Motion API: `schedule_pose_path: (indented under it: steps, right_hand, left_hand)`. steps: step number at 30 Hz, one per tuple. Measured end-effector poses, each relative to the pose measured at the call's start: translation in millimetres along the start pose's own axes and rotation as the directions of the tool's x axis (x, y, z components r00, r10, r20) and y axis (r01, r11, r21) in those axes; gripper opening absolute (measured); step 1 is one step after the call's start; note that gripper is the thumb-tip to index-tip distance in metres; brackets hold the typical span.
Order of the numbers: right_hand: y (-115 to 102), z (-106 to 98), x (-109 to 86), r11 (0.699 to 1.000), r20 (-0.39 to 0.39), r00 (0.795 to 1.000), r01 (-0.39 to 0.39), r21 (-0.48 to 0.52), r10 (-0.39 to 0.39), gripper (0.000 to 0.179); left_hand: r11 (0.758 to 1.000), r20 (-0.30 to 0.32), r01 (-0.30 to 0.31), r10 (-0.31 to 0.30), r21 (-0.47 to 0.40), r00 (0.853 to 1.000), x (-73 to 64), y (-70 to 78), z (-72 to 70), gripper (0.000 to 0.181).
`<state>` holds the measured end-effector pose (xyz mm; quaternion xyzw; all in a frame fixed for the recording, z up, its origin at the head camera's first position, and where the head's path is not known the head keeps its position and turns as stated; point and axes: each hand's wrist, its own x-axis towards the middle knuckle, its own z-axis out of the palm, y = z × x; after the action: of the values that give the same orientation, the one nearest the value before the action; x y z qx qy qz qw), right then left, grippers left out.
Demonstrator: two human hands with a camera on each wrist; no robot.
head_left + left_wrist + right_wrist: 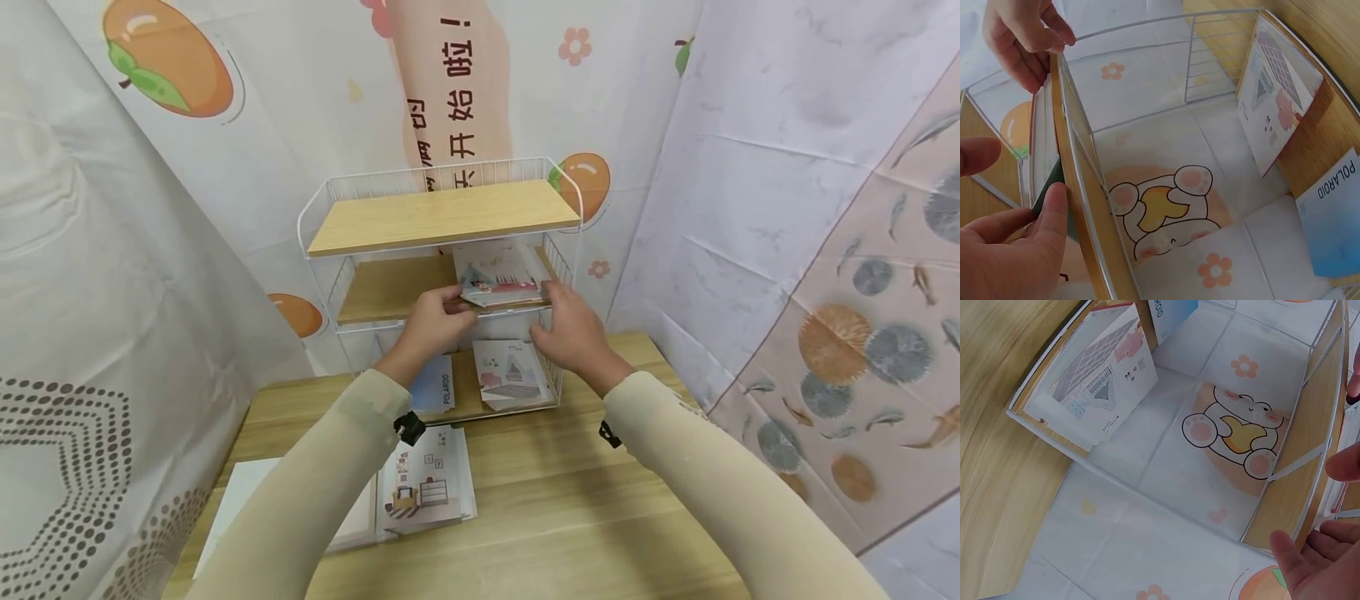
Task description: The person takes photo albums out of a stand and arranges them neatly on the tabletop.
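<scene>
A stack of illustrated booklets (501, 279) lies on the right part of the middle shelf (390, 287). My left hand (435, 323) is at its front left corner. In the left wrist view, that hand's fingertips pinch a dark green booklet edge (1050, 187) beside the shelf board. At the right end of the stack, my right hand (573, 329) touches its side with bent fingers, the thumb lower down near the shelf's front edge. In the right wrist view, the thumb (1286, 550) stands apart from the fingers, whose contact is partly hidden.
On the bottom shelf are a blue POLAROID booklet (435, 385) and another illustrated stack (510, 375). The wooden top shelf (442, 217) overhangs the hands. An illustrated booklet (431, 479) and a white open book (243, 492) lie on the table, partly behind the left sleeve.
</scene>
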<state>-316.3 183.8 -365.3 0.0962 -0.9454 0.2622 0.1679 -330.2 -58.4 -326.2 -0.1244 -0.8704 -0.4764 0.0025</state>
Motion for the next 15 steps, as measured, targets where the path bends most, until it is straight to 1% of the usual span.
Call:
schedule_pose_path:
  steps: [6,10,15]
  right_hand:
    - [-1.8,-0.6,-0.9,1.000,-0.001,1.000,-0.012,-0.028,0.011,0.070]
    - [-2.2,0.5,-1.7,0.999,-0.013,1.000,-0.023,-0.038,0.022,0.070]
    - [-4.0,1.5,-2.9,0.999,-0.034,0.999,-0.012,-0.034,0.011,0.068]
  left_hand:
    - [0.999,-0.005,0.004,-0.005,-0.051,1.000,-0.4,2.1,4.4,0.065]
    - [0.997,-0.015,0.033,-0.034,-0.074,0.999,-1.1,6.7,4.8,0.064]
    - [0.992,-0.023,0.068,-0.071,-0.110,0.997,-1.4,6.7,1.1,0.060]
